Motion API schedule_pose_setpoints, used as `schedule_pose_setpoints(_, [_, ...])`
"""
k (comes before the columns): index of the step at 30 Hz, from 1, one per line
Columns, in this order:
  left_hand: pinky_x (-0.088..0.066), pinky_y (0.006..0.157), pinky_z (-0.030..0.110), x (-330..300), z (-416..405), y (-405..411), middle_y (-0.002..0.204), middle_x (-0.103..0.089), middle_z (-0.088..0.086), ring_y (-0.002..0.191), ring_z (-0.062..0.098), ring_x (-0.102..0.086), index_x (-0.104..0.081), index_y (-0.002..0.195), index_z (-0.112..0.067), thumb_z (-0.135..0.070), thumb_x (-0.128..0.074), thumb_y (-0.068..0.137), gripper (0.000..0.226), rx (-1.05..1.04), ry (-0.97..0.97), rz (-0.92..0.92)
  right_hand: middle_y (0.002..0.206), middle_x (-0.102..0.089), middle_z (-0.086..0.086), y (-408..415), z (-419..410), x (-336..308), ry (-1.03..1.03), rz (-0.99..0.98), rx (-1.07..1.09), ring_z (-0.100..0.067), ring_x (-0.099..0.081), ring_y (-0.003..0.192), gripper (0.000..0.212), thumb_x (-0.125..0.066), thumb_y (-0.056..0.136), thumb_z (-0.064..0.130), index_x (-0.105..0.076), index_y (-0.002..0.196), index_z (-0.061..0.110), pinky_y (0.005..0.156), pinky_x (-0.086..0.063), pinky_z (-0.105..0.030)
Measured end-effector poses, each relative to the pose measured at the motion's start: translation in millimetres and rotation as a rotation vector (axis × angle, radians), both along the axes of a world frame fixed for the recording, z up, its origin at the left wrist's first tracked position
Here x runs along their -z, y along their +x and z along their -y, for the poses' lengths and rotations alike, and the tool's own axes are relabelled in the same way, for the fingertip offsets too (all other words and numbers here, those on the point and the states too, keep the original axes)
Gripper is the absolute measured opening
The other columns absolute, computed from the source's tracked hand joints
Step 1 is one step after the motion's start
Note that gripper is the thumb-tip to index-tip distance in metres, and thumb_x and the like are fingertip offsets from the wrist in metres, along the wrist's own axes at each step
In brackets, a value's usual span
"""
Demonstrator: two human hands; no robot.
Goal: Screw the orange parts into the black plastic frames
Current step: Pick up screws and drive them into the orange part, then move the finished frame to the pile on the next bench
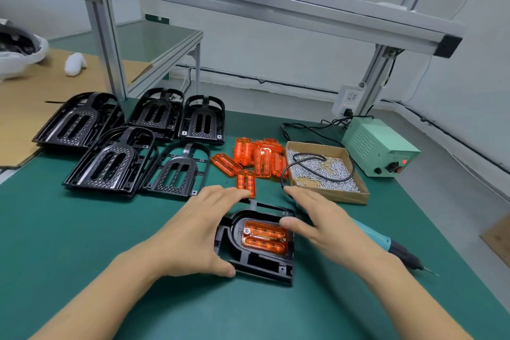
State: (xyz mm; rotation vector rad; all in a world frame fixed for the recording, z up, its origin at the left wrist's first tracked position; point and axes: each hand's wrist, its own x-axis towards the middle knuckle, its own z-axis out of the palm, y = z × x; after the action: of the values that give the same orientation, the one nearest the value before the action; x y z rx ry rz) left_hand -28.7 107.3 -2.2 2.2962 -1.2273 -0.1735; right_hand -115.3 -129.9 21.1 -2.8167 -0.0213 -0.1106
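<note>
A black plastic frame point(259, 265) lies on the green mat near me with an orange part point(264, 237) seated in its recess. My left hand point(197, 232) grips the frame's left side, thumb at its near edge and fingers over its far edge. My right hand point(328, 225) hovers over the frame's right side with fingers spread, holding nothing. A pile of loose orange parts point(258, 159) lies behind the frame. Several empty black frames point(132, 141) are stacked at the left.
A cardboard tray of screws point(329, 196) sits at the right with a black cable looped over it. A teal electric screwdriver point(397, 250) lies on the mat under my right wrist. A green power supply point(379, 146) stands behind. Aluminium posts point(106, 44) rise at the back.
</note>
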Motion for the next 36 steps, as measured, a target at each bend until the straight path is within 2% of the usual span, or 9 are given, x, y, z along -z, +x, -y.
schedule_pose_setpoints(4, [-0.018,0.111,0.025,-6.0,-2.0,1.3,0.132,-0.009,-0.047,0.133,-0.011,-0.006,-0.01,0.139,-0.054,-0.056,-0.075,0.049,0.112,0.066,-0.024,0.081,0.151,-0.039,0.011,15.1,-10.8,0.8,0.162,-0.13,-0.121,-0.002,-0.035,0.136,0.061,-0.054,0.095,0.044,-0.033,0.149,0.026,0.108,-0.024,-0.013])
schedule_pose_setpoints(11, [0.006,0.117,0.034,-22.9,-20.0,9.1,0.153,-0.012,-0.025,0.143,-0.002,0.002,-0.014,0.148,-0.039,-0.043,-0.073,0.056,0.11,-0.063,-0.052,0.367,0.132,-0.057,0.011,34.6,-23.3,-9.8,0.57,-0.085,-0.155,0.004,-0.052,0.118,0.037,-0.057,0.096,0.018,-0.051,0.132,0.028,0.102,-0.038,-0.016])
schedule_pose_setpoints(13, [0.0,0.119,0.032,-26.6,-28.5,8.7,0.154,-0.012,-0.022,0.143,-0.004,0.0,-0.015,0.146,-0.039,-0.024,-0.076,0.065,0.102,-0.218,-0.211,0.302,0.129,-0.056,0.014,41.5,-32.1,-11.8,0.689,0.011,-0.104,0.012,-0.052,0.112,0.037,-0.057,0.096,0.015,-0.048,0.126,0.035,0.1,-0.038,-0.012])
schedule_pose_setpoints(17, [-0.019,0.098,-0.005,-23.7,-44.8,7.0,0.138,-0.026,-0.041,0.127,-0.025,-0.021,-0.022,0.143,-0.048,-0.001,-0.066,0.083,0.088,-0.426,-0.66,-0.18,0.129,-0.059,0.008,60.1,-58.0,-9.2,0.853,0.115,-0.037,-0.005,-0.055,0.119,0.04,-0.057,0.095,0.014,-0.049,0.128,0.037,0.107,-0.041,-0.03])
schedule_pose_setpoints(22, [-0.042,0.076,0.0,-13.1,-59.9,9.5,0.105,-0.047,-0.054,0.105,-0.027,-0.046,-0.024,0.137,-0.049,-0.006,-0.062,0.088,0.076,-0.497,-0.946,-0.524,0.13,-0.056,0.014,87.0,-107.3,-6.0,0.917,0.125,-0.087,0.003,-0.052,0.119,0.045,-0.055,0.098,0.017,-0.042,0.136,0.037,0.108,-0.04,-0.027])
schedule_pose_setpoints(24, [-0.043,0.073,0.0,-13.1,-71.4,12.0,0.102,-0.052,-0.052,0.104,-0.022,-0.051,-0.019,0.144,-0.044,-0.001,-0.062,0.088,0.082,-0.558,-0.989,-0.521,0.13,-0.052,0.022,98.3,-130.0,-6.0,0.931,0.104,-0.122,0.016,-0.048,0.116,0.048,-0.054,0.098,0.017,-0.039,0.139,0.037,0.104,-0.038,-0.014])
schedule_pose_setpoints(29, [-0.05,0.085,0.014,-19.1,-116.1,17.4,0.106,-0.054,-0.049,0.106,-0.007,-0.059,-0.018,0.15,-0.037,0.008,-0.061,0.085,0.09,-0.777,-0.985,-0.391,0.138,-0.052,0.01,125.9,-194.0,-6.8,0.944,0.005,-0.219,-0.007,-0.05,0.126,0.05,-0.049,0.101,0.018,-0.035,0.144,0.038,0.111,-0.038,-0.037])
schedule_pose_setpoints(33, [-0.043,0.104,0.043,-19.5,-161.5,27.4,0.135,-0.054,-0.015,0.122,0.015,-0.054,-0.026,0.147,-0.037,0.006,-0.063,0.084,0.084,-0.94,-0.965,-0.329,0.142,-0.044,0.014,149.6,-247.9,-9.8,0.931,-0.079,-0.304,-0.002,-0.045,0.124,0.052,-0.047,0.102,0.019,-0.029,0.149,0.032,0.109,-0.035,-0.027])
schedule_pose_setpoints(36, [-0.048,0.098,0.044,-18.2,-192.8,32.7,0.125,-0.061,-0.008,0.113,0.018,-0.06,-0.037,0.14,-0.037,0.008,-0.06,0.083,0.076,-1.035,-0.962,-0.256,0.136,-0.038,0.016,165.8,-289.2,-9.4,0.876,-0.125,-0.361,0.001,-0.038,0.122,0.053,-0.045,0.102,0.019,-0.026,0.152,0.027,0.101,-0.033,-0.016])
